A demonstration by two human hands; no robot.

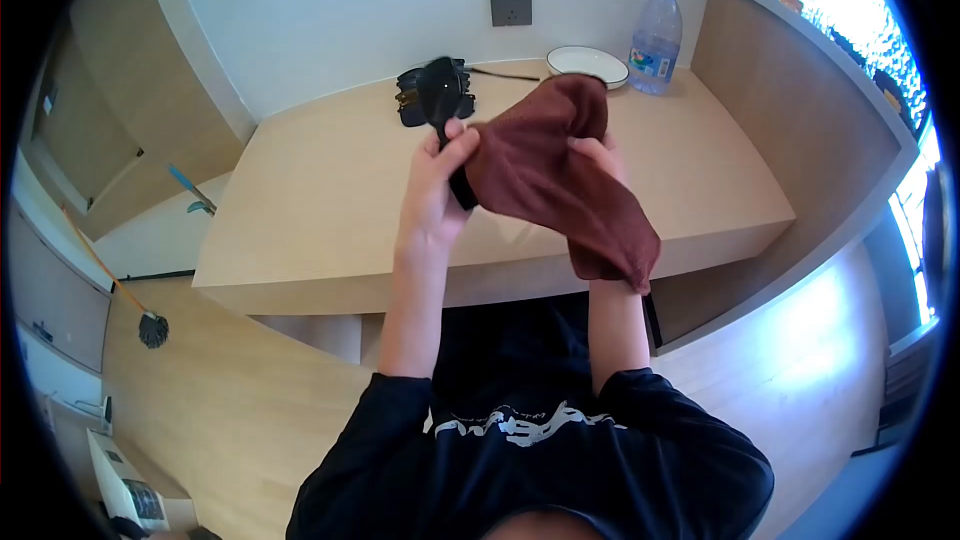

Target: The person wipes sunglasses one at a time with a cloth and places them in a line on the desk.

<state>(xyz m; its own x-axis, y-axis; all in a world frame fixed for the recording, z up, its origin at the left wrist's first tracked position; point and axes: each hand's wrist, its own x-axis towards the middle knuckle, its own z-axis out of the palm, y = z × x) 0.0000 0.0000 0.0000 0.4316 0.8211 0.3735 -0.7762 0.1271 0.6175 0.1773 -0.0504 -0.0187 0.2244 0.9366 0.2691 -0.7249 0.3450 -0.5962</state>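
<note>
My left hand [434, 185] is closed around a pair of dark sunglasses [438, 88], held up above the desk with one black lens upright over my thumb. A brown-red cloth [545, 162] hangs from my right hand [598, 152], whose thumb presses on its front while the other fingers are mostly hidden behind it. The cloth's left edge touches the fingers of my left hand and overlaps part of the sunglasses. Behind them, more dark glasses [408, 100] lie in a group on the desk, partly covered by the held pair.
The light wooden desk [310, 205] stands against a wall with a grey socket [511, 8]. At its back are a white dish [588, 62] with a dark rim and a clear water bottle [655, 45]. A curved wooden partition [790, 100] bounds the right side. A mop [152, 330] is at left.
</note>
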